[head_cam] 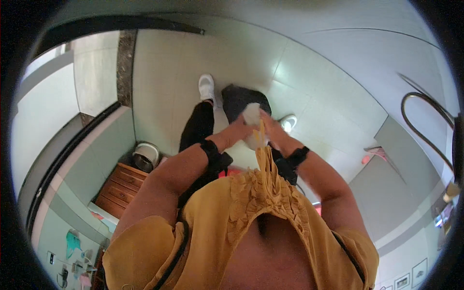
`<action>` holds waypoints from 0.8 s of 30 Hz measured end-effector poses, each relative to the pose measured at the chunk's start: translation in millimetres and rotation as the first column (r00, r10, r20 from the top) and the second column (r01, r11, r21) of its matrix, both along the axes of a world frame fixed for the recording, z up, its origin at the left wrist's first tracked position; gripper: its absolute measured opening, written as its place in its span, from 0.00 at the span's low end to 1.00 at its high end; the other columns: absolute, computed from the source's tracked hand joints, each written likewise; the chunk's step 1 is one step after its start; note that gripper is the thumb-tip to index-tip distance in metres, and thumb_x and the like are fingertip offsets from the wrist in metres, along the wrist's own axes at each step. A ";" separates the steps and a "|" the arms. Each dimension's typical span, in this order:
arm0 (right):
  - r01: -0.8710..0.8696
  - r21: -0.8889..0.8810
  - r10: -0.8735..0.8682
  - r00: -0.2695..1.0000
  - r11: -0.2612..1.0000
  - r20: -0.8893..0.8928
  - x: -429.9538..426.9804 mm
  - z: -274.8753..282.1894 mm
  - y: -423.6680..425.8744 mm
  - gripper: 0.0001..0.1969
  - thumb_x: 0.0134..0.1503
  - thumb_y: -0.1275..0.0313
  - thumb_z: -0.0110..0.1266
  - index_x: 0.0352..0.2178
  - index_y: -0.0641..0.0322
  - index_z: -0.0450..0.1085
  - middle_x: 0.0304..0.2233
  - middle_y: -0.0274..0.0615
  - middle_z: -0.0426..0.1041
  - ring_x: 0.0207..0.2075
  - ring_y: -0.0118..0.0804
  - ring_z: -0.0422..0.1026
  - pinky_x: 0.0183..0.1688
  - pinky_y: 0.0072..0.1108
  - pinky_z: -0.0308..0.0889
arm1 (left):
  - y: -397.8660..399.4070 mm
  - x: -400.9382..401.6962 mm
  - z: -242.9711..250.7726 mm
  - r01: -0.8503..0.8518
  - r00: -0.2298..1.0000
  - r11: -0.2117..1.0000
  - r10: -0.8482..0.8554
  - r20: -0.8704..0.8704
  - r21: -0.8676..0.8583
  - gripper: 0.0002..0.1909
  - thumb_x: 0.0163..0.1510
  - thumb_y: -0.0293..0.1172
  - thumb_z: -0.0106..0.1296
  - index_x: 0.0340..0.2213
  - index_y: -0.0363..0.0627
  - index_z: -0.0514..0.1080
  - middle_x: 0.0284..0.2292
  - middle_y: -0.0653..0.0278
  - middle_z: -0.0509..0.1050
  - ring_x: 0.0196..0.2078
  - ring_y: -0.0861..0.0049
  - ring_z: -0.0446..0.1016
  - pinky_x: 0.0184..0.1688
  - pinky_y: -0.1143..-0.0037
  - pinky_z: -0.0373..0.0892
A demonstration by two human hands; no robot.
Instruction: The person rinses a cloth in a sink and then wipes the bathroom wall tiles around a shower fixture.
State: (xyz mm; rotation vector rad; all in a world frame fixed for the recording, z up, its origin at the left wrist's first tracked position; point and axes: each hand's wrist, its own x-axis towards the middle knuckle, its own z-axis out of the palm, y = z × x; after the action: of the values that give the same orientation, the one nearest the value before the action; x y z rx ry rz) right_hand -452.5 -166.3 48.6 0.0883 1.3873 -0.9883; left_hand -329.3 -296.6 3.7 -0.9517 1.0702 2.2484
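Observation:
Both hands meet in front of the chest around a white, soft-looking item, perhaps cloth or paper; blur hides its exact kind. My left hand is on its right side, and my right hand grips it from the left. More white shows below, between the hands. A black bag or cloth lies beyond them, low between the white shoes. Yellow ties from the ruffled top hang near the fingers. Black bands circle both wrists.
A wooden drawer cabinet and a round metal-looking container stand at the left. Beyond them runs a dark-framed doorway edge. A curved metal tube juts in at the right. Something pink is near the right wall's base.

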 end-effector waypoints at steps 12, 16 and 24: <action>-0.642 0.216 0.596 0.461 0.736 -0.658 14.0 -267.0 12.5 0.44 0.51 0.56 0.61 0.64 0.58 0.48 0.60 0.55 0.57 0.62 0.56 0.55 0.63 0.38 0.53 | -60.1 16.6 -147.9 -0.567 0.701 0.780 0.626 0.342 -0.264 0.08 0.56 0.29 0.47 0.38 0.45 0.70 0.33 0.57 0.75 0.29 0.61 0.77 0.21 0.71 0.72; -0.759 0.185 0.623 0.341 0.624 -0.705 10.7 -337.2 -17.2 0.50 0.44 0.53 0.66 0.64 0.52 0.48 0.62 0.51 0.56 0.64 0.52 0.53 0.64 0.41 0.51 | -59.7 11.3 -161.1 -0.269 0.946 0.845 0.322 0.039 -0.462 0.15 0.63 0.41 0.43 0.43 0.43 0.68 0.39 0.62 0.74 0.43 0.72 0.74 0.44 0.74 0.72; -0.826 0.012 0.686 0.460 0.563 -0.563 64.3 -366.1 2.2 0.46 0.49 0.46 0.60 0.65 0.48 0.48 0.63 0.56 0.53 0.63 0.58 0.54 0.63 0.39 0.53 | -111.6 -22.6 -125.7 -0.457 0.886 0.866 0.464 -0.014 -0.205 0.15 0.57 0.24 0.46 0.46 0.39 0.69 0.42 0.60 0.75 0.45 0.73 0.74 0.48 0.76 0.69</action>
State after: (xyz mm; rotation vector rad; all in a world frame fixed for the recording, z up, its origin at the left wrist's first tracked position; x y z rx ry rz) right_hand -388.2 -164.1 -317.5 -1.0307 1.5094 -0.3839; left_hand -352.0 -408.2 -122.0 -1.4625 1.1690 2.5132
